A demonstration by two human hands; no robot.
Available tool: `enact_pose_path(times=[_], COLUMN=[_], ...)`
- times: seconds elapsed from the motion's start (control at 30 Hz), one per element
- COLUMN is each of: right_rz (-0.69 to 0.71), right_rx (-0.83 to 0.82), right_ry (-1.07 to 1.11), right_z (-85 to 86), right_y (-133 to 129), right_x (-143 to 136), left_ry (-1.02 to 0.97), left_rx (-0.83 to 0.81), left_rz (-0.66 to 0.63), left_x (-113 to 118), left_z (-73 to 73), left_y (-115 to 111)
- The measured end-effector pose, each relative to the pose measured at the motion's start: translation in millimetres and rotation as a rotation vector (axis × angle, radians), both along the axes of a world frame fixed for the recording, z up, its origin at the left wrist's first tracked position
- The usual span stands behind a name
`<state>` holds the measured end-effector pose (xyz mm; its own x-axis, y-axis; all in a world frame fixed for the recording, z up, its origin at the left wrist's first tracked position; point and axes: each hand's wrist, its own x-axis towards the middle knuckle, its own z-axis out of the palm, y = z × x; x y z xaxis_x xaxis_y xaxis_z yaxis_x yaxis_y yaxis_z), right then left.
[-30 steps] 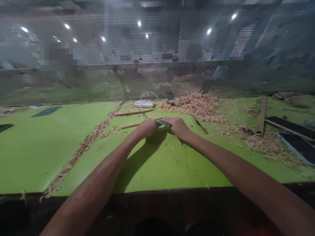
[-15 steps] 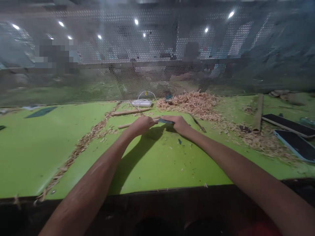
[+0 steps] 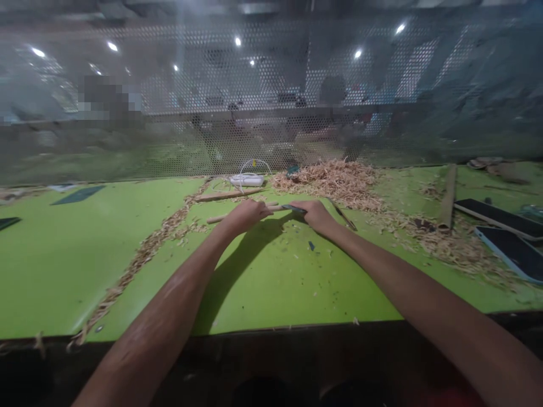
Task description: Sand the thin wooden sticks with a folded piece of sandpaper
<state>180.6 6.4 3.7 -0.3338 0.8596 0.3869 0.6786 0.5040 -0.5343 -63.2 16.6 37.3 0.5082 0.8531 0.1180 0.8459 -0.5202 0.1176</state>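
Note:
My left hand (image 3: 246, 216) is closed around a thin pale wooden stick (image 3: 276, 208), which reaches across toward my right hand (image 3: 314, 213). The fingers of my right hand are closed on a dark grey-blue piece of sandpaper (image 3: 293, 208), folded against the stick's right end. How far the stick runs inside each hand is hidden. Another pale stick (image 3: 216, 219) shows behind my left hand, partly covered by it. Just behind my right hand lies a slim dark tool (image 3: 343, 216), too small to name.
Wood shavings (image 3: 335, 181) are heaped at the back of the green table (image 3: 297, 294). A white power strip (image 3: 246, 180), a flat wooden strip (image 3: 229, 195) and a perforated screen (image 3: 263, 130) stand beyond. Two phones (image 3: 511, 251) and a bamboo piece (image 3: 448, 198) lie at right.
The sandpaper has turned and now looks narrower, with more of the stick showing between my hands. Both hands stay closed. The whole view has shifted slightly.

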Motion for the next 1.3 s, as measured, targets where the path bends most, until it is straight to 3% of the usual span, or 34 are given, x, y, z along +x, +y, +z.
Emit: enact_pose_path(times=[0.13, 0.2, 0.33, 0.53, 0.7, 0.87, 0.93, 1.07, 1.23, 1.3], right_rz=[0.192, 0.174, -0.034, 0.188, -0.013, 0.171, 0.145, -0.039, 0.212, 0.144], right_rx=[0.058, 0.024, -0.03, 0.036, 0.012, 0.086, 0.064, 0.0, 0.092, 0.071], right_ry=[0.026, 0.006, -0.023, 0.006, -0.015, -0.001, 0.011, 0.028, 0.077, 0.075], right_z=[-1.0, 0.3, 2.9, -1.0, -4.5, -8.5, -7.4, -6.8, -15.3, -16.4], right_y=[-3.4, -1.6, 0.8, -1.9, 8.0, 5.5, 5.9, 7.2, 9.5, 13.1], right_x=[-13.6, -9.3, 3.9, -9.5, 4.6, -2.9, -1.3, -0.3, -10.5, -4.8], left_ry=[0.057, 0.052, -0.006, 0.059, -0.03, 0.013, 0.014, -0.126, -0.35, -0.384], left_rx=[0.007, 0.008, -0.009, 0.001, -0.034, -0.075, -0.117, -0.281, -0.561, -0.601], left_rz=[-0.008, -0.015, -0.016, -0.044, -0.041, -0.014, -0.003, 0.006, 0.145, 0.153], left_x=[0.4, 0.0, -0.9, -1.9, -5.3, -3.8, -2.4, -2.2, -5.1, -6.3], left_z=[-0.7, -1.0, -0.5, -3.9, -7.2, -2.5, 0.4, 2.7, -0.1, -0.3], left_y=[-0.2, 0.1, 1.5, 4.4, 8.2, 8.7, 6.8, 2.5, -1.6, -2.2])
